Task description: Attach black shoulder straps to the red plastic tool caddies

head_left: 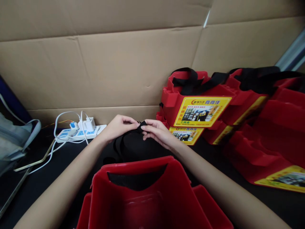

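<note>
Just beyond a red plastic tool box [143, 206], my two hands meet over a black webbing strap [136, 129]. My left hand [121, 127] pinches the strap between thumb and fingers. From the other side, my right hand [158, 132] grips the same strap close to its end. A small metallic bit shows between the fingertips, too small to name. The strap hangs down in a loop behind the box, where its lower part blends into the black table. The open top of the box faces me, with a slot along its far wall.
Several red tool boxes [170, 111] with black straps and yellow labels [202, 111] are stacked at the right. A white power strip [81, 133] with plugs and cables lies at the left, near a grey plastic bag [11, 143]. Cardboard [119, 63] lines the back.
</note>
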`<state>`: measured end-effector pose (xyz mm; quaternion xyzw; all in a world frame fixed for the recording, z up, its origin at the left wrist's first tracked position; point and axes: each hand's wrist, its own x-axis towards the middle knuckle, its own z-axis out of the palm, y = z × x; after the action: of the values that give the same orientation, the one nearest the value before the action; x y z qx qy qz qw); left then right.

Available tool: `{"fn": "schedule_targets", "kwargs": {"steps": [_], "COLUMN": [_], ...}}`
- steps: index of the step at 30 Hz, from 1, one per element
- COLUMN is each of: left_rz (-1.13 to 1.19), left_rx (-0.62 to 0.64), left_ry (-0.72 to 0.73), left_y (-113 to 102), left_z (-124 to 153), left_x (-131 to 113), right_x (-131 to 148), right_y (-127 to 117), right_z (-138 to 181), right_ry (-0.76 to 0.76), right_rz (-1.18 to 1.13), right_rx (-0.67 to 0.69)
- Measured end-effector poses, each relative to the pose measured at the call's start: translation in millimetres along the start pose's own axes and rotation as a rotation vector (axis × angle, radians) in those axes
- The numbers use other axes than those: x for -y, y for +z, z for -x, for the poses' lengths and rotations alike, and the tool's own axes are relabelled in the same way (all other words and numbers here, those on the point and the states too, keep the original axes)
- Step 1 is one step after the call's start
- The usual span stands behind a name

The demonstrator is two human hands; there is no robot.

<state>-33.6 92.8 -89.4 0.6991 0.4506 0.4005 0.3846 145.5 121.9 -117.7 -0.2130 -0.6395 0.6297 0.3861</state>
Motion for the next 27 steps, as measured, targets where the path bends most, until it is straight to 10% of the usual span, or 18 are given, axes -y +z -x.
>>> {"fn": "schedule_targets", "kwargs": {"steps": [18,27], "left_rz": [-0.083,-0.273], "left_rx": [0.132,-0.034], "left_ry": [0.070,0.198], "left_y": [7.1,4.6], "left_z": [-3.1,-2.2], "left_x": [4.0,1.0], "right_x": [-1.5,-4.7], "right_y": [-12.7,-6.8], "right_z": [-4.9,-5.1], "right_ry": [-0.230,-0.201], "right_rz": [0.746,0.499], "right_rx": [-0.095,-0.055]}}
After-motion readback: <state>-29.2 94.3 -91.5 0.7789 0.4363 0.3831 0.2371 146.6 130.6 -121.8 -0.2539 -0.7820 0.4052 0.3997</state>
